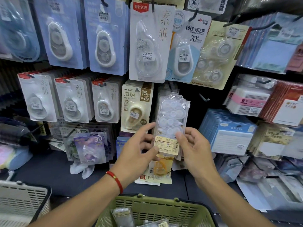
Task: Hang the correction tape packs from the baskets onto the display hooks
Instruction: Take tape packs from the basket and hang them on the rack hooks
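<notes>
The display wall (193, 99) fills the far side, its hooks crowded with carded correction tapes that overlap edge to edge; one bare hook (204, 97) juts from a dark gap just right of the held pack — the only open room at that height. Below, a dark shelf ledge (49, 171) runs across. A green basket (157, 208) sits nearest, cut off by the bottom edge, with a few packs inside that are hard to make out; a grey basket (19, 200) is cropped at the near left. Both hands hold a clear correction tape pack (171, 122) upright in front of the wall. The left hand (137, 153) pinches its yellow label end — thumb in front. The right hand (195, 148) grips the right edge, fingertips curled onto the blister.
</notes>
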`<state>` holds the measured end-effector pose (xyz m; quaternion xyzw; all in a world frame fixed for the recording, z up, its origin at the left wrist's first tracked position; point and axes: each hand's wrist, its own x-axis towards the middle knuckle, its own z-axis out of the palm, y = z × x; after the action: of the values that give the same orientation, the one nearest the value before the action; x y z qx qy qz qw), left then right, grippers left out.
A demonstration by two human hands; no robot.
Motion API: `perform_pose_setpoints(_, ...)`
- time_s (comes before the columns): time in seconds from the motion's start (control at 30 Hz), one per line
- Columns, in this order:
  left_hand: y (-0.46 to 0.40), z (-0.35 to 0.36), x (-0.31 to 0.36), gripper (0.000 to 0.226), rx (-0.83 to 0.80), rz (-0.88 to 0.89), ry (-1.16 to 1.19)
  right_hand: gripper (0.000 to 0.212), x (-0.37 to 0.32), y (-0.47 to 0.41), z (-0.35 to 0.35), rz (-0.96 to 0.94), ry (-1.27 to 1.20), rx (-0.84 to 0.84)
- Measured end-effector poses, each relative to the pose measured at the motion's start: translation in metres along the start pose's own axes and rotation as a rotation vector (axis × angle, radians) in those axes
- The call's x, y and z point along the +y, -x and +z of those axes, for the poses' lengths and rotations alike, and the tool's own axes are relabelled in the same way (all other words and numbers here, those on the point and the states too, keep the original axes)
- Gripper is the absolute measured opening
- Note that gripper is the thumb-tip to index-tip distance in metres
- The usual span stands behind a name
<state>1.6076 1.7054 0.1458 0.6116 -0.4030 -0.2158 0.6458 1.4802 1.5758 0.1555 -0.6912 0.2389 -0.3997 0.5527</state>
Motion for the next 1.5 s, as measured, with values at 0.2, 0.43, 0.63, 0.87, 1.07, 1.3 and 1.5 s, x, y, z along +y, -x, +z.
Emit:
perform_pose_setpoints(0.2,-0.004,0.001,0.002,0.065,0.043,0.005,0.049,0.014,-0.005,-0.005,-0.006,-0.028,-0.014,-0.005)
perform_pose_setpoints(0.43,-0.004,0.004,0.001,0.063,0.032,-0.019,0.041,0.019,-0.004,-0.005,-0.011,-0.035,0.047,-0.018)
perform_pose_setpoints(0.63,-0.007,-0.011,-0.007,0.065,0.147,0.16,-0.555,0.062,0.016,-0.002,-0.015,-0.081,0.804,-0.019)
perform_pose_setpoints(0.87,-0.024,-0.028,-0.009,0.085,0.192,0.31,-0.92,0.067,0.013,-0.032,0.01,-0.538,1.265,-0.245)
perform_pose_setpoints(1.07,-0.024,-0.033,-0.015,0.093,0.124,0.314,-0.951,0.076,0.027,-0.083,0.034,-0.379,1.457,-0.242)
perform_pose_setpoints(1.3,-0.024,-0.038,-0.022,0.095,0.073,0.31,-0.935,0.083,0.032,-0.132,0.033,-0.273,1.473,-0.333)
perform_pose_setpoints(1.5,-0.023,-0.038,-0.025,0.087,0.083,0.356,-0.892,0.082,0.039,-0.141,0.025,-0.315,1.398,-0.395)
